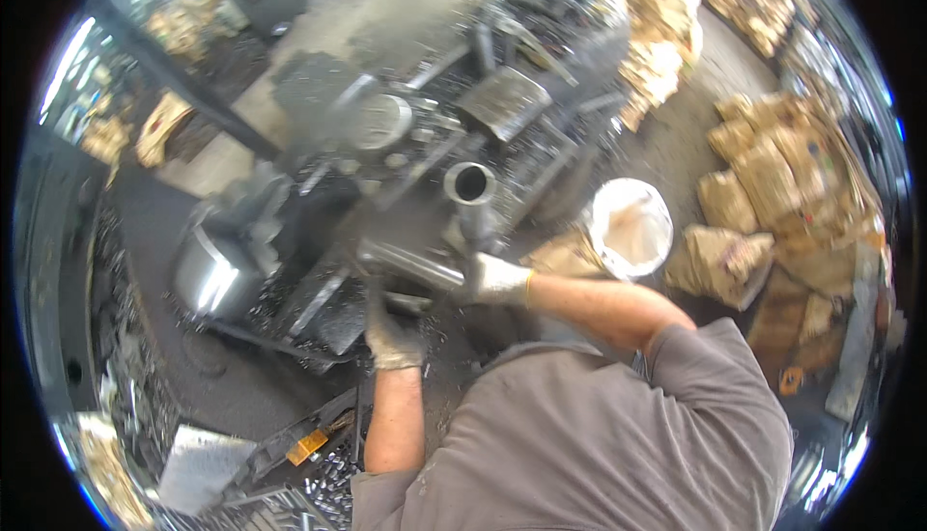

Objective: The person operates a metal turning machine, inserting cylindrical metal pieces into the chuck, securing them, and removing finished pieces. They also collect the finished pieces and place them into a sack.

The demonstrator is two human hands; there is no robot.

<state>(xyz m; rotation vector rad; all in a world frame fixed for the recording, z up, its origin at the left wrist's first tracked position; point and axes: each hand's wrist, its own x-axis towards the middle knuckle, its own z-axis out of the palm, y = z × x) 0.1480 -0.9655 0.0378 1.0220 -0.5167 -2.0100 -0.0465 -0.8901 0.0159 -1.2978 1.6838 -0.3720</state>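
My right hand (499, 280), in a whitish work glove, is closed at the right end of a shiny metal cylinder (415, 265). Just behind that hand, an open-topped metal tube (471, 185) rises from a dark machine. My left hand (393, 336), also gloved, reaches up below the cylinder's left part, beside a shorter metal piece (407, 303). Blur smears its fingers, so its grip is unclear. The machine's greasy top carries a round silver disc (379, 123) and a flat-topped metal block (503, 102).
A white-lined bucket (631, 228) stands to the right of my right hand. Brown paper-wrapped bundles (772, 179) are piled farther right. A curved shiny metal guard (214, 270) lies left of my hands. Small metal parts (330, 483) and an orange box (307, 447) sit at lower left.
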